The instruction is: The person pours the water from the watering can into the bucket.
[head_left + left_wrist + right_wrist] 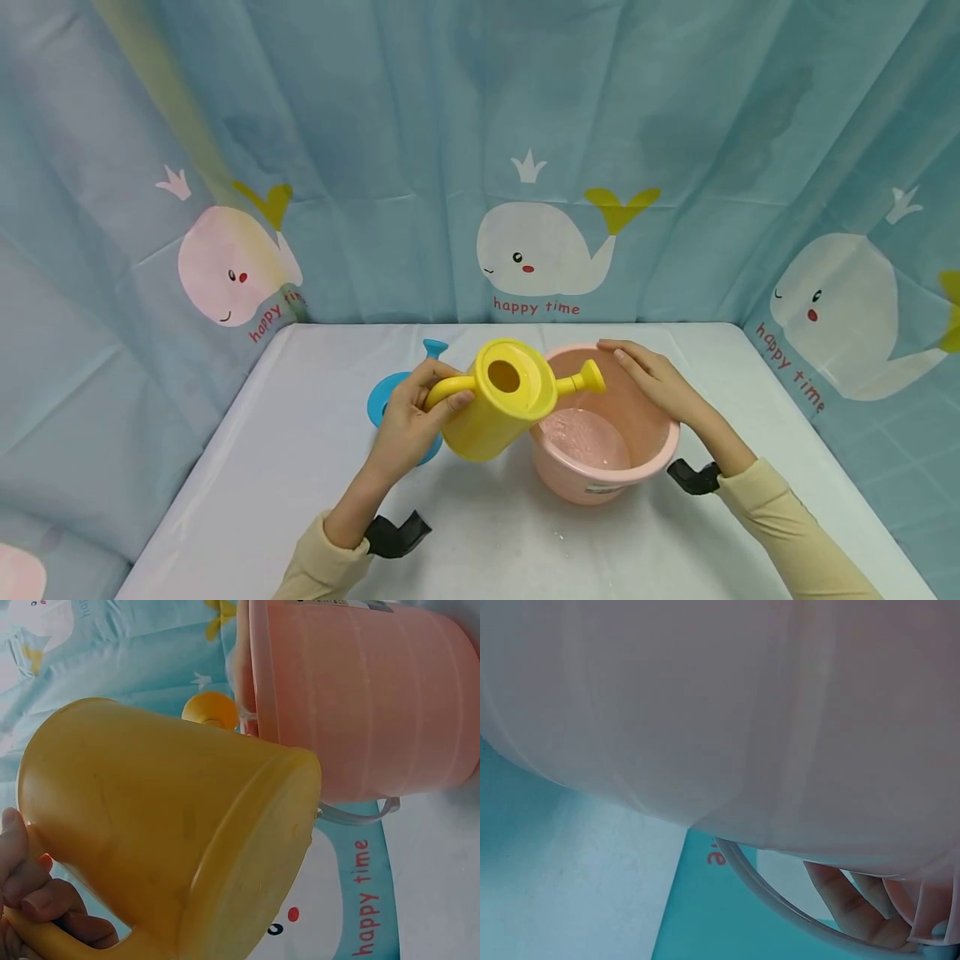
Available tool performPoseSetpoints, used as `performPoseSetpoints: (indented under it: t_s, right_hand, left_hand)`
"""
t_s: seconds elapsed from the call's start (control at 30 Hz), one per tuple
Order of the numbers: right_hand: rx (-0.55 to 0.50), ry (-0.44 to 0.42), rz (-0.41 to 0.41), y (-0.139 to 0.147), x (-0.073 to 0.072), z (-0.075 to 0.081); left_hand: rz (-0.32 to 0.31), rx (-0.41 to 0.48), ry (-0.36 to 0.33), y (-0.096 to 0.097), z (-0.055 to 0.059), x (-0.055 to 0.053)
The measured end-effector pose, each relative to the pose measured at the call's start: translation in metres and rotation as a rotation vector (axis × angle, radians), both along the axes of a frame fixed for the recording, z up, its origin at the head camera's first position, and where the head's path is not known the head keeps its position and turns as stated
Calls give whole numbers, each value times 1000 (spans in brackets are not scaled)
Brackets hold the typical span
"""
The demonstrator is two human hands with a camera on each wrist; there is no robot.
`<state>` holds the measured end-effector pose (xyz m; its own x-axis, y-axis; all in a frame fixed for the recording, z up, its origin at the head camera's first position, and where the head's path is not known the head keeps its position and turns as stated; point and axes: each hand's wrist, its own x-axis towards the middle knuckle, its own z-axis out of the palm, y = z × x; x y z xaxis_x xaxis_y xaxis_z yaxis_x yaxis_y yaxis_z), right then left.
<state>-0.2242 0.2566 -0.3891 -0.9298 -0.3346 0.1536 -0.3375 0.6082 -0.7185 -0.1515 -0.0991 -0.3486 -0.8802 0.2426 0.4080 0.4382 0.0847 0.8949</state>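
Observation:
My left hand [408, 421] grips the handle of a yellow watering can [487, 425], held up off the table and tipped to the right. Its spout head reaches over the rim of a pink bucket [585, 492]. Rippled shallow water [585, 437] lies at the bucket's bottom. At the far right of the rim, my right hand [660, 383] grips the edge, thumb toward the inside. From the right wrist, its fingers [847, 900] show outside the wall, beside the grey bail handle [780, 907]. In the left wrist view, the can [150, 817] hides part of my fingers.
A blue watering can [386, 396] stands behind my left hand, partly hidden by it. Small water drops [561, 536] dot the white table [247, 467] in front of the bucket. A blue curtain with whale prints [420, 250] hangs around the table's back and sides.

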Motion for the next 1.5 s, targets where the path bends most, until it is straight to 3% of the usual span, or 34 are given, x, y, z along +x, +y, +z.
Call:
performPoseSetpoints:
  t_s: [0.53, 0.8, 1.27, 1.5]
  right_hand:
    - [-15, 49, 23, 2, 0, -2]
    - [-4, 59, 24, 2, -1, -3]
    - [-16, 25, 10, -1, 1, 2]
    - [-12, 33, 14, 0, 1, 1]
  left_hand:
    - [-32, -7, 21, 0, 2, -3]
    - [-14, -49, -1, 0, 4, -5]
    - [-13, -46, -30, 0, 7, -5]
    - [-9, -66, -42, 3, 19, 0]
